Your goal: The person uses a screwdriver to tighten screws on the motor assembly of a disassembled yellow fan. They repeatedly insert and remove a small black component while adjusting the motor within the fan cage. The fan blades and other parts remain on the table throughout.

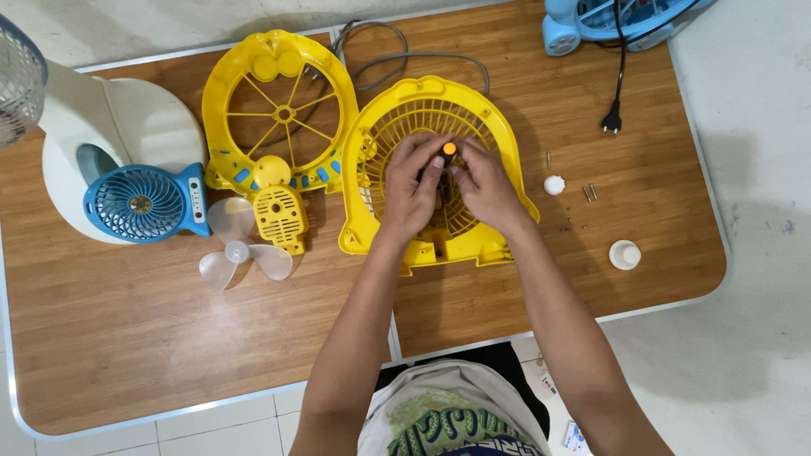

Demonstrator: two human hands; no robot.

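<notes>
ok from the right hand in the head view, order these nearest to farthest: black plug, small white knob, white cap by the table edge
From the right hand:
1. small white knob, just to its right
2. white cap, further right, near the table's front edge
3. black plug, right and toward the back, only slightly farther than the cap

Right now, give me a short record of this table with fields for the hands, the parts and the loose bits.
left hand: on the yellow fan grille, gripping a screwdriver
right hand: on the same screwdriver
left of grille: yellow fan frame, clear fan blade, small blue fan
right of grille: screws, two white caps
far edge: black plug
</notes>
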